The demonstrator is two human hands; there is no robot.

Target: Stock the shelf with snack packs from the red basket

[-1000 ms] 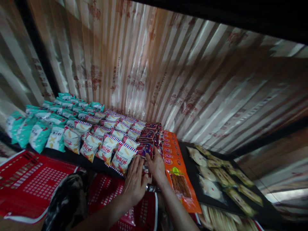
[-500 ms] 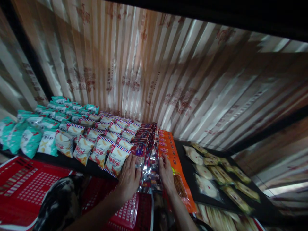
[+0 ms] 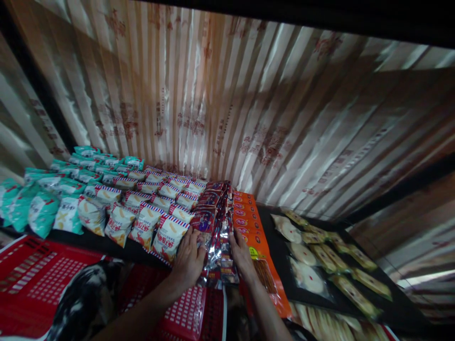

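Note:
Two overlapping columns of dark purple, shiny snack packets (image 3: pixel 207 219) lie on the black shelf. My left hand (image 3: pixel 188 259) lies along their left front edge, fingers stretched forward and thumb apart. On the opposite side my right hand (image 3: pixel 242 256) has its extended fingers against the packets' right edge. Both hands touch the packets from the sides, near the front. Under and beside my right hand runs a column of overlapping orange packets (image 3: pixel 261 246). White puffed-snack bags (image 3: pixel 169 237) with striped tops stand just left of my left hand.
Teal snack bags (image 3: pixel 43 214) fill the far left. Round white packs (image 3: pixel 307 274) and yellowish long packs (image 3: pixel 354 294) lie on the black shelf (image 3: pixel 273 227) at right. Red baskets (image 3: pixel 185 310) stand below in front. A pleated printed curtain (image 3: pixel 213 94) hangs behind.
My right hand has shifted slightly left, closer to the dark purple packets and to my left hand. The front ends of the packets now look more even. The camera view has moved a little.

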